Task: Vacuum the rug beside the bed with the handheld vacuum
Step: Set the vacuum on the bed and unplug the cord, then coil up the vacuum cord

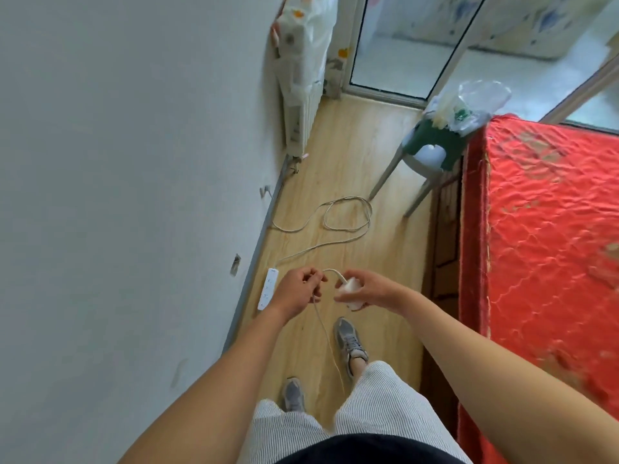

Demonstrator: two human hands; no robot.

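I am looking down at a strip of wooden floor point(335, 155) between a white wall point(134, 162) and a bed point(536, 229) with a red cover. My right hand point(365, 289) is curled round a small white plug block point(350, 285). My left hand point(298, 291) pinches the thin cord point(323, 326) that comes out of it. So the 2 hands are both closed on something. The cord goes from the block to the left hand, then hangs down past my shoes point(350, 343).

I think the step now is plugging in, to give the vacuum power. A white power strip point(268, 289) lies on the floor by the wall, down past my left hand. To do it well, I should bend down, turn the block so its pins face the holes, and push it straight in. The left hand should keep the cord loose, so it does not tug the block or catch my feet. A long cable point(348, 216) from the strip lies in loops ahead, and I should not step in them.

I cannot see the handheld vacuum at all, and I cannot see a rug. There is only bare floor beside the bed here. The low end of the cord goes out of sight near my trouser leg, so I cannot tell what it joins. My fingers hide the pins of the block. The holes in the strip are too small to make out. 1 stool point(432, 142) with a plastic bag point(482, 102) on it stands by the far corner of the bed.
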